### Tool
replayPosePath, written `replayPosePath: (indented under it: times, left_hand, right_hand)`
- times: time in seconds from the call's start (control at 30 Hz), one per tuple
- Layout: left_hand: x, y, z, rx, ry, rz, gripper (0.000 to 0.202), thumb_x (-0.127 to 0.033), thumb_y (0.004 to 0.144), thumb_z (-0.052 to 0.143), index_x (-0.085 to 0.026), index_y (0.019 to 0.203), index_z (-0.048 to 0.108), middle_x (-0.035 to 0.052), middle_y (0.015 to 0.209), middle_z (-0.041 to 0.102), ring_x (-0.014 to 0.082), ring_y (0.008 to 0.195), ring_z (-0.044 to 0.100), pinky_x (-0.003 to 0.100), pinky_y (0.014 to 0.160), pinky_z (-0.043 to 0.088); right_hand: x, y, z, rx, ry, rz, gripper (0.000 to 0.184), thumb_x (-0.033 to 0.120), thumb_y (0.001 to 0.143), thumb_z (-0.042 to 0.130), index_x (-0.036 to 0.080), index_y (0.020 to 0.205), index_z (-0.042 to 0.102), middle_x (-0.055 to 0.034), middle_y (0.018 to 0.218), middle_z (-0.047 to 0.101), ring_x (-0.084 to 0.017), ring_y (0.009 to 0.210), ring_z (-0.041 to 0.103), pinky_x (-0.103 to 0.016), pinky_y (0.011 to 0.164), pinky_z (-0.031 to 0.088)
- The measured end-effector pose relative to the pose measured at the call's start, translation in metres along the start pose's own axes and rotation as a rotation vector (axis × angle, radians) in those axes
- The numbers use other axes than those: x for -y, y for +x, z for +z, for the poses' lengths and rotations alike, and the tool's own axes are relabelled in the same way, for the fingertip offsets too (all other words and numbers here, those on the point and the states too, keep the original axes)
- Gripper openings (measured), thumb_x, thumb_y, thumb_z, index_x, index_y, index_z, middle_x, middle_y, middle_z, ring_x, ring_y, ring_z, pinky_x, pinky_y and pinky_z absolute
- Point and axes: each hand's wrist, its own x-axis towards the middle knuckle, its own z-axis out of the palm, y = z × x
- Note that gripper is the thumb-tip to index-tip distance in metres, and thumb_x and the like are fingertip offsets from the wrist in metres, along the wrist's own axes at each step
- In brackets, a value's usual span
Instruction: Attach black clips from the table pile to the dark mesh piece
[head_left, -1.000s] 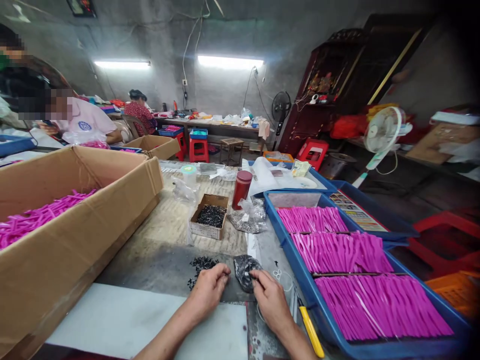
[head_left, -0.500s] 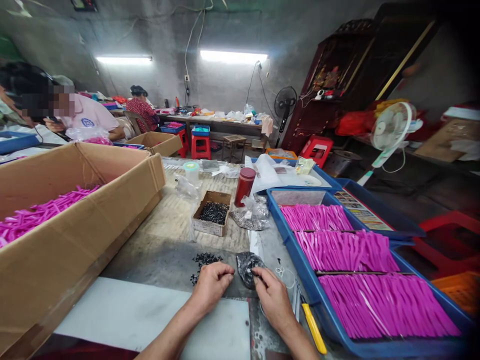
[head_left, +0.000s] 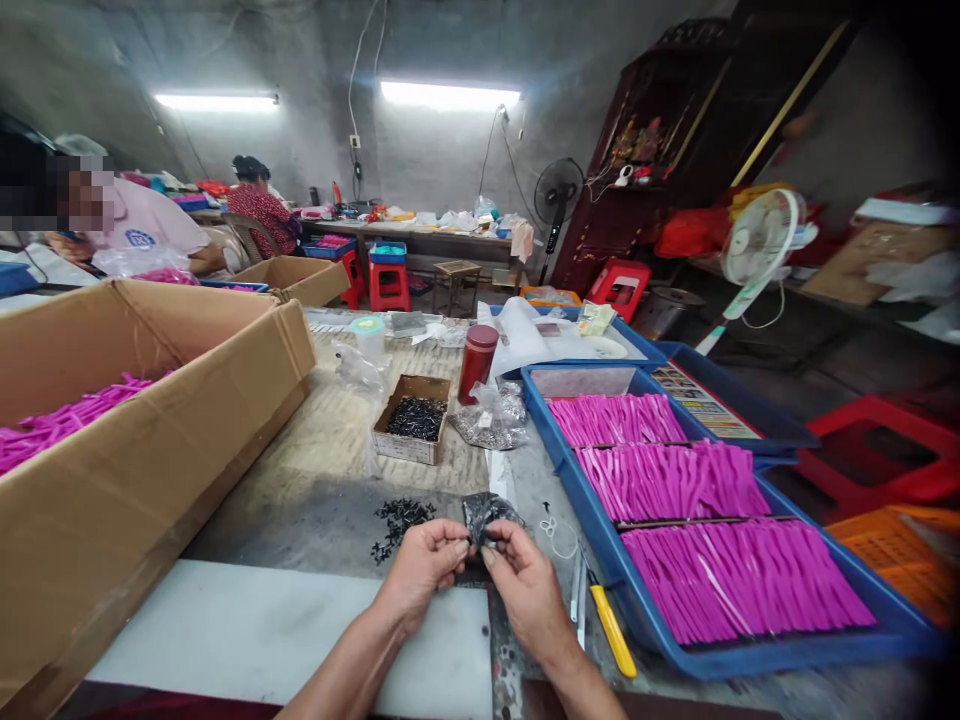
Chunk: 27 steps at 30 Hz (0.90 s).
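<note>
Tube light and second tube light on the back wall, both blown out. Table evenly lit with soft shadows. Left hand and right hand sharp, faint sheen on black bag. Edges stretched; right side dark and blurry.

We see a small plastic bag, crumpled and dark with tiny black parts, pinched at its lower edge between our left hand and right hand. Loose black parts lie scattered on the table at its nine o'clock.
</note>
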Motion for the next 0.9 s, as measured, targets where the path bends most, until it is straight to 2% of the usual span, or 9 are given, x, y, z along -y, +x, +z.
replayPosePath:
  times: [0.13,0.47,0.9]
  left_hand:
    - [0.002,-0.002,0.003,0.038,-0.091,0.009,0.027,-0.027,0.048,0.071,-0.010,0.064,0.055,-0.0069,0.045,0.041,0.0005,0.036,0.026,0.015,0.035,0.017]
    - [0.006,-0.002,0.003,0.107,-0.196,-0.012,0.027,-0.026,0.051,0.071,-0.010,0.065,0.055,-0.0061,0.047,0.039,0.0010,0.039,0.026,0.016,0.037,0.016]
    - [0.012,-0.004,0.004,0.070,-0.141,0.013,0.030,-0.031,0.049,0.071,-0.011,0.062,0.053,-0.0071,0.042,0.039,0.0014,0.037,0.025,0.016,0.036,0.015]
  right_hand:
    - [0.004,-0.002,0.003,0.005,0.025,-0.006,0.016,0.020,0.068,0.051,0.015,0.083,0.054,-0.0002,0.065,0.056,-0.013,0.059,0.051,-0.022,0.055,0.042]
    - [0.012,-0.004,0.003,0.049,0.122,0.049,0.014,0.020,0.069,0.049,0.016,0.082,0.049,0.0014,0.063,0.052,-0.012,0.058,0.050,-0.021,0.055,0.041]
    - [-0.009,-0.003,0.008,0.005,0.225,0.091,0.018,0.023,0.064,0.057,0.017,0.080,0.053,-0.0008,0.063,0.058,-0.016,0.062,0.055,-0.023,0.054,0.044]
